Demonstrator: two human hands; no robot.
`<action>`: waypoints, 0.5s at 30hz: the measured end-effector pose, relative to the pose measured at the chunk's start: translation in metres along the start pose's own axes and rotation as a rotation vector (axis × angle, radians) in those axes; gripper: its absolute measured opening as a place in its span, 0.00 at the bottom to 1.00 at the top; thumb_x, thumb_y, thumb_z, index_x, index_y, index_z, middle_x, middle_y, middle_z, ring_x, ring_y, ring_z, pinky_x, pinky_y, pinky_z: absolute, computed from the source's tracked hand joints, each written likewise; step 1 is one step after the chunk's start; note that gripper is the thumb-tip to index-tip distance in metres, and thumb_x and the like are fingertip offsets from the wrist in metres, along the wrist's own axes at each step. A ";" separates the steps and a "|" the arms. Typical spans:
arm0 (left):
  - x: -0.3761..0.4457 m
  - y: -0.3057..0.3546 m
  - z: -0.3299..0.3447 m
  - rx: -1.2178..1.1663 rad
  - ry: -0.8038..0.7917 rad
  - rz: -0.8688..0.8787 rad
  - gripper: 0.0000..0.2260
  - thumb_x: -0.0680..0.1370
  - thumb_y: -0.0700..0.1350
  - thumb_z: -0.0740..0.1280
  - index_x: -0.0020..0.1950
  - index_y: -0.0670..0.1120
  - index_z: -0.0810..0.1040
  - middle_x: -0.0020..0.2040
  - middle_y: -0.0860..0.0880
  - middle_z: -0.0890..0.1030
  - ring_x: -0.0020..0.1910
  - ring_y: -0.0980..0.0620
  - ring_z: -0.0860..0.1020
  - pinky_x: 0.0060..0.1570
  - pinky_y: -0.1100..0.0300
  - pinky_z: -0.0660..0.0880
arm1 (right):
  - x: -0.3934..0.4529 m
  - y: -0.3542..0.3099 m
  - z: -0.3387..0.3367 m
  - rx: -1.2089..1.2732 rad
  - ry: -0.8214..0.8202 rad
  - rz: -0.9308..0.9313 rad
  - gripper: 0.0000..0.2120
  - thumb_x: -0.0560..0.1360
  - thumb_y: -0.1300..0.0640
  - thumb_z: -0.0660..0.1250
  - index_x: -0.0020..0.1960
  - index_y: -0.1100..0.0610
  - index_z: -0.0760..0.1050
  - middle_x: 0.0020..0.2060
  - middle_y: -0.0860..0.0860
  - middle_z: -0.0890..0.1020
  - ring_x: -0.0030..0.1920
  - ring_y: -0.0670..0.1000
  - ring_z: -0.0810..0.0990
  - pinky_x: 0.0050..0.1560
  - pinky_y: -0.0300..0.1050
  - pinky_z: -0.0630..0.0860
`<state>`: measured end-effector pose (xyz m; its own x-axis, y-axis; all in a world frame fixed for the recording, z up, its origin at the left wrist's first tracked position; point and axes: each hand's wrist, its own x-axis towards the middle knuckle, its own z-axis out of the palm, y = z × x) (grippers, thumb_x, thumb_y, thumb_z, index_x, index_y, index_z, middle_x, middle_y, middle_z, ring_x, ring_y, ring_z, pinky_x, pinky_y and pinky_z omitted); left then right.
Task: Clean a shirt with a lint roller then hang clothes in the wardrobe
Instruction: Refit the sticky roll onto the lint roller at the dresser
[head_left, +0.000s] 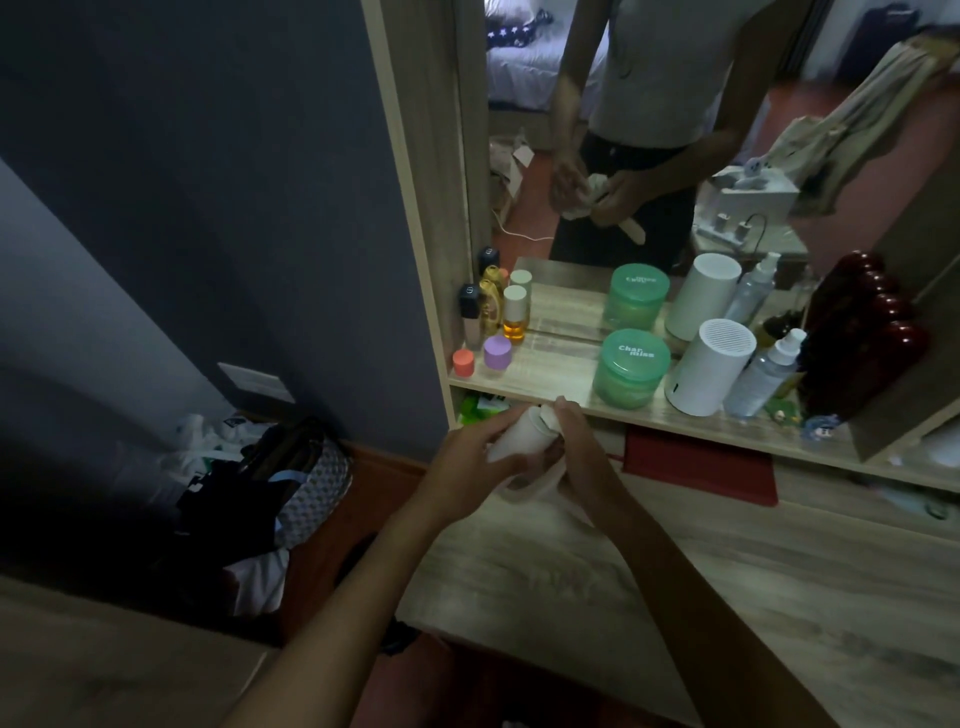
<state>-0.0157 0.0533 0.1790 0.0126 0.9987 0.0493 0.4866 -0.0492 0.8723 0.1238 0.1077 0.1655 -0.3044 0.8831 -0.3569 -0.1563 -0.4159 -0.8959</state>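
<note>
I hold a white lint roller (519, 441) in front of a dresser shelf, above the wooden dresser top (675, 587). My left hand (467, 457) wraps the roller's cylinder from the left. My right hand (571, 431) pinches a crumpled white sheet at the roller's upper end. The roller's pale handle (540, 483) curves down under my right wrist. The mirror (649, 130) reflects both hands on the roller. A beige garment (852, 119) hangs at the upper right in the reflection. No shirt is near my hands.
The shelf (545, 369) carries small bottles (514, 312), a green jar (629, 366), a white cylinder (711, 366), spray bottles (769, 371) and a dark red item (862, 332). A red book (701, 467) lies below. Bags and clothes (270, 483) pile on the floor left.
</note>
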 end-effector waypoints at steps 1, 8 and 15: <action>0.000 0.000 0.000 0.020 0.010 0.000 0.27 0.71 0.48 0.75 0.69 0.56 0.72 0.61 0.59 0.78 0.59 0.63 0.76 0.57 0.66 0.73 | 0.000 -0.001 -0.001 0.038 -0.020 0.068 0.14 0.82 0.47 0.55 0.47 0.54 0.73 0.42 0.52 0.79 0.41 0.51 0.79 0.39 0.43 0.79; 0.002 -0.001 0.000 0.193 0.033 0.044 0.28 0.70 0.49 0.75 0.70 0.52 0.73 0.63 0.53 0.79 0.62 0.59 0.76 0.59 0.64 0.72 | 0.003 0.006 -0.002 0.135 -0.115 0.161 0.12 0.83 0.52 0.55 0.45 0.54 0.74 0.39 0.50 0.78 0.32 0.44 0.81 0.31 0.37 0.78; -0.001 0.001 0.000 0.284 0.060 0.089 0.27 0.71 0.47 0.73 0.70 0.55 0.72 0.60 0.54 0.81 0.57 0.63 0.76 0.48 0.82 0.64 | 0.006 0.012 -0.005 0.021 -0.112 0.119 0.13 0.82 0.47 0.55 0.47 0.51 0.76 0.44 0.50 0.81 0.44 0.48 0.80 0.51 0.48 0.77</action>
<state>-0.0151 0.0517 0.1798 0.0190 0.9877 0.1554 0.7111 -0.1226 0.6923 0.1244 0.1092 0.1518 -0.4242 0.7985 -0.4271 -0.1326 -0.5214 -0.8430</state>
